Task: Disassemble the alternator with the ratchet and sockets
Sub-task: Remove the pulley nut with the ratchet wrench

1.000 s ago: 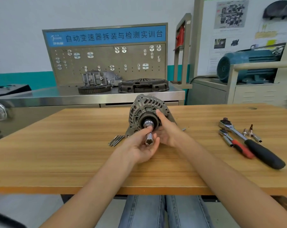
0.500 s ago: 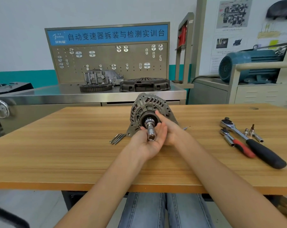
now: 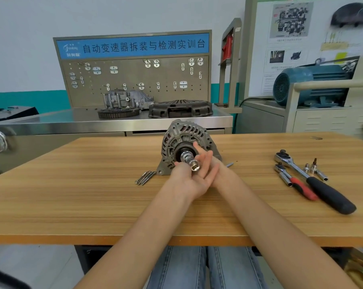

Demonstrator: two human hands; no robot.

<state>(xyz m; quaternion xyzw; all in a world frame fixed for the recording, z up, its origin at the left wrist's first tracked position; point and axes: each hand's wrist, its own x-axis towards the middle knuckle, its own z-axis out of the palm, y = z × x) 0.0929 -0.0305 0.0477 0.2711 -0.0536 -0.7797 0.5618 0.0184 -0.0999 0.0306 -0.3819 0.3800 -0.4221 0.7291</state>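
Note:
The grey alternator stands upright on the wooden table, its pulley shaft pointing at me. A chrome socket sits on the end of that shaft. My left hand pinches the socket between the thumb and the outstretched fingers. My right hand grips the alternator's right side, one finger lying across its front face. A large black-handled ratchet and a smaller red-handled ratchet lie on the table to the right, untouched.
Several long bolts lie just left of the alternator's foot. Loose sockets lie beside the ratchets. Behind the table stands a steel bench with a gear ring, a clutch cover and a pegboard. A blue motor is at the right.
My left hand has brought the socket forward onto the shaft end and its fingers have stretched out. My right hand stays on the alternator.

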